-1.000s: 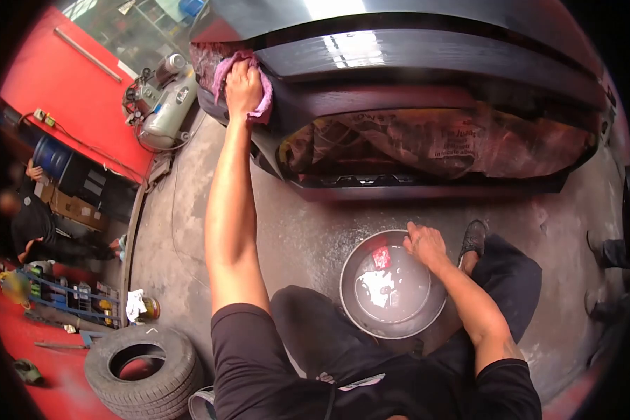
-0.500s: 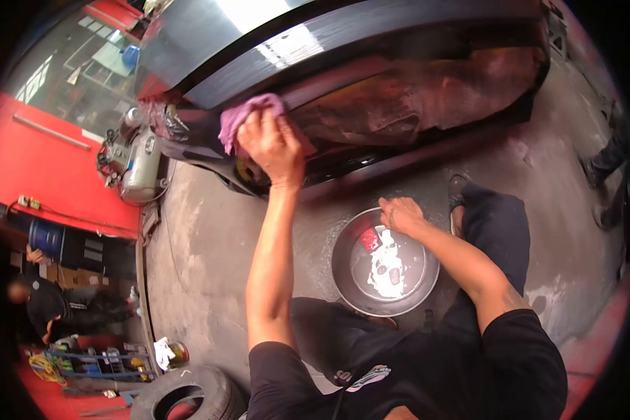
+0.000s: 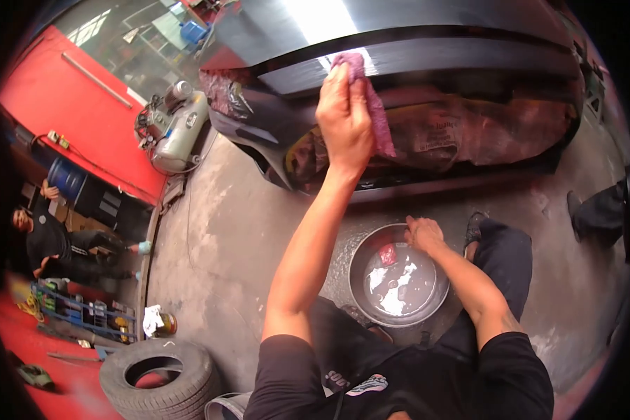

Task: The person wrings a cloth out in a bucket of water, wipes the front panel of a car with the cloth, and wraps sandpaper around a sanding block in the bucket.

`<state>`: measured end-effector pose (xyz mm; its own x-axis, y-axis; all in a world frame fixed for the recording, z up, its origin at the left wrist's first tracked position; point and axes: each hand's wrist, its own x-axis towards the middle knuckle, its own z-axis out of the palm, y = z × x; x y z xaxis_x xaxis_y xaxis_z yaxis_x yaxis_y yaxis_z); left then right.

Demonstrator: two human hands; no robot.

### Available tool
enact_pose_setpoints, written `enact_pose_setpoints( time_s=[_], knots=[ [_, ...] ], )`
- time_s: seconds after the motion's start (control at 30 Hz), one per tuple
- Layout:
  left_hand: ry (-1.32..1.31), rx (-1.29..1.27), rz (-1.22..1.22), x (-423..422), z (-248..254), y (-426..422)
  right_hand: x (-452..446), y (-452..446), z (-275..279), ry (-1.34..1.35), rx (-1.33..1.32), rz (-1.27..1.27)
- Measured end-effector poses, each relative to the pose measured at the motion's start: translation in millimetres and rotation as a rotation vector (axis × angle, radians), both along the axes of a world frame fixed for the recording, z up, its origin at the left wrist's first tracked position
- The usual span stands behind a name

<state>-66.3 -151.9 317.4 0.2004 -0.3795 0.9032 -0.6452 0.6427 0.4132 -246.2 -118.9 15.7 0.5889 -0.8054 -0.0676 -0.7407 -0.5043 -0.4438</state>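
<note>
My left hand is closed on a purple cloth and presses it to the dark grey panel of a car. Part of the cloth hangs down below my fingers. Beneath the panel, printed sheeting covers a stretch of the car's end. My right hand grips the rim of a round metal basin on the floor between my legs. Shallow, shiny water lies in the basin, with a small red block near its far side.
An air compressor stands left of the car, its hose on the floor. A tyre lies at lower left, near a can with a white rag. One person is at far left by a blue drum; another person's leg shows at right.
My left hand has moved right and up along the car with the cloth. The view has shifted. My right hand stays on the basin's rim.
</note>
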Motion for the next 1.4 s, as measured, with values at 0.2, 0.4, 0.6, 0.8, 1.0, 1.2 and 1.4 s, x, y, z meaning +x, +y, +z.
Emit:
enact_pose_setpoints(
  time_s=[0.2,0.4,0.6,0.8,1.0,1.2,1.4],
  knots=[
    [-0.530,0.123,0.507,22.8,-10.6,-44.7,-1.8,1.3,-1.0,-0.035,-0.006,-0.015],
    [-0.226,0.179,0.585,144.2,3.9,-59.2,-1.5,-2.4,-2.5,-0.027,-0.003,0.014],
    [-0.219,0.101,0.640,140.4,1.7,-71.5,0.4,-3.5,-12.8,-0.040,-0.046,-0.004],
    [-0.473,-0.081,0.500,-18.6,-6.5,-83.5,-0.2,-0.3,-7.5,-0.037,-0.040,0.010],
    [-0.669,-0.121,0.308,-79.9,-0.8,-92.9,-5.0,-1.2,-9.4,-0.008,-0.013,0.027],
    [-0.505,0.012,0.659,62.9,-9.4,-59.9,-4.9,-0.1,-3.7,-0.076,-0.011,0.021],
    [-0.122,0.055,0.547,156.2,-5.2,-38.5,-6.7,-2.1,3.1,-0.068,0.023,0.021]
  ],
)
